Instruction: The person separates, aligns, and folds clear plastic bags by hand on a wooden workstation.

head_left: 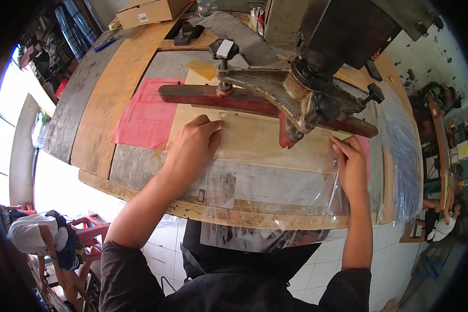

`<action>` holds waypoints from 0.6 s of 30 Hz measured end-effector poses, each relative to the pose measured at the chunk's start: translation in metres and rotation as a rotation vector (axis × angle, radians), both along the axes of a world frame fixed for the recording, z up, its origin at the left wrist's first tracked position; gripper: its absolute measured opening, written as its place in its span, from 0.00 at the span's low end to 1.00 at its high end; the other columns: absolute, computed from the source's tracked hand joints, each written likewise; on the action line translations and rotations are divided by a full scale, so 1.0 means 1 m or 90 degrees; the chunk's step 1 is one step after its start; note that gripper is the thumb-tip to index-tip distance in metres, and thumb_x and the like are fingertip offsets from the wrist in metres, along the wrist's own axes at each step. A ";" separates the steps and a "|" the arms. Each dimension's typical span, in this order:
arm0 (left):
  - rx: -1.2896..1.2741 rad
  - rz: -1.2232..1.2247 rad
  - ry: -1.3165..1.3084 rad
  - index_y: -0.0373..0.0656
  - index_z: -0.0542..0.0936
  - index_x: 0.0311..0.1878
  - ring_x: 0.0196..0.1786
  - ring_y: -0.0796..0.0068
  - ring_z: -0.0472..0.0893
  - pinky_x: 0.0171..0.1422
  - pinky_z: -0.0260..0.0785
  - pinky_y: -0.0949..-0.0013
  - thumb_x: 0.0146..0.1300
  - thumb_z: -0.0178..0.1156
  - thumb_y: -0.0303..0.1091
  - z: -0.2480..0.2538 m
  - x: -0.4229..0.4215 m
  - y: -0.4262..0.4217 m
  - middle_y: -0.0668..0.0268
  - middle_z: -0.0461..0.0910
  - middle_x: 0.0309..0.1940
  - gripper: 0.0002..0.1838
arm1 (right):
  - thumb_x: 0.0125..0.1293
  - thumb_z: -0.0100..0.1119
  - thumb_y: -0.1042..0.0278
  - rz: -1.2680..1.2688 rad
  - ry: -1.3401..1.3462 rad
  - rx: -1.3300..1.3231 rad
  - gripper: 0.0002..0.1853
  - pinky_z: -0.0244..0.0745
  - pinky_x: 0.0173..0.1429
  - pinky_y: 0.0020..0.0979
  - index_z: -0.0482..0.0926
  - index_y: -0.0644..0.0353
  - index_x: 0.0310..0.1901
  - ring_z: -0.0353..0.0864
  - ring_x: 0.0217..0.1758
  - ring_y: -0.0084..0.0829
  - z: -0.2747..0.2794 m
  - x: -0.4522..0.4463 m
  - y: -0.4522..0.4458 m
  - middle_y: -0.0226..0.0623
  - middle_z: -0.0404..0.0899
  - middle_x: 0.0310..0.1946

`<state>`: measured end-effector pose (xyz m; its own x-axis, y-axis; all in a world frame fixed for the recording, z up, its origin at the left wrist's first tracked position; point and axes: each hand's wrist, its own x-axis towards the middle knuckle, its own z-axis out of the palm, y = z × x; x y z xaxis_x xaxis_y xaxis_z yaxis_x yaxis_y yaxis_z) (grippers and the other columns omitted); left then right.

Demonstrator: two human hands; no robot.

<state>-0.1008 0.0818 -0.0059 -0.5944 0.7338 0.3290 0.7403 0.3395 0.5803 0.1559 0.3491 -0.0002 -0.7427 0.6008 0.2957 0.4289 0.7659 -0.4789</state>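
A clear plastic sheet (265, 192) lies over the worktable's front part and hangs past its edge. My left hand (192, 143) pinches the sheet's upper left corner, just below the long red-and-dark bar (244, 101) of the press. At the sheet's upper right corner, my right hand (350, 156) pinches it between thumb and fingers. Under the sheet is a pale yellowish layer (291, 153) on the table. The bar hangs from a metal bracket (275, 83) above the sheet's far edge.
Pink-red material (145, 112) lies left of the press. Stacked clear plastic (404, 161) is at the table's right. A cardboard box (151, 13) and a blue pen-like object (104, 45) are at the back left. Other people (39, 234) sit at far left and far right.
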 end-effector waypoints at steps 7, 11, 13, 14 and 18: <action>0.005 0.007 -0.011 0.33 0.87 0.54 0.34 0.55 0.84 0.43 0.76 0.58 0.69 0.65 0.29 0.002 0.000 0.001 0.52 0.83 0.38 0.14 | 0.77 0.61 0.71 -0.005 -0.004 0.015 0.13 0.76 0.48 0.35 0.89 0.57 0.58 0.80 0.40 0.38 -0.001 0.001 0.001 0.39 0.77 0.38; 0.012 0.002 -0.030 0.33 0.87 0.55 0.34 0.55 0.84 0.43 0.76 0.58 0.69 0.66 0.28 0.000 -0.001 0.000 0.52 0.84 0.38 0.14 | 0.76 0.61 0.71 0.000 0.004 0.014 0.13 0.76 0.48 0.35 0.89 0.58 0.57 0.80 0.40 0.38 -0.001 0.001 0.001 0.39 0.77 0.38; 0.008 0.002 -0.031 0.32 0.87 0.54 0.34 0.56 0.84 0.43 0.76 0.58 0.69 0.66 0.28 0.002 -0.001 0.000 0.52 0.84 0.38 0.14 | 0.76 0.61 0.72 -0.004 0.002 0.009 0.13 0.76 0.48 0.35 0.89 0.58 0.57 0.80 0.40 0.38 -0.001 0.001 0.001 0.40 0.77 0.38; 0.004 0.002 -0.031 0.32 0.87 0.54 0.34 0.56 0.84 0.43 0.76 0.59 0.69 0.66 0.28 0.003 -0.001 0.000 0.52 0.84 0.38 0.14 | 0.76 0.61 0.72 -0.004 0.001 0.008 0.13 0.76 0.48 0.35 0.89 0.58 0.57 0.80 0.40 0.38 0.000 0.001 0.001 0.40 0.77 0.38; 0.000 0.003 -0.036 0.32 0.87 0.54 0.34 0.56 0.84 0.44 0.76 0.59 0.69 0.66 0.28 0.005 0.000 0.000 0.51 0.84 0.38 0.14 | 0.76 0.61 0.72 -0.006 -0.007 -0.004 0.13 0.76 0.49 0.35 0.88 0.58 0.57 0.81 0.41 0.38 0.003 0.000 0.000 0.40 0.77 0.39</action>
<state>-0.1008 0.0817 -0.0014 -0.6157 0.7307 0.2951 0.7044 0.3425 0.6217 0.1560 0.3487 0.0026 -0.7399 0.6100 0.2836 0.4418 0.7585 -0.4790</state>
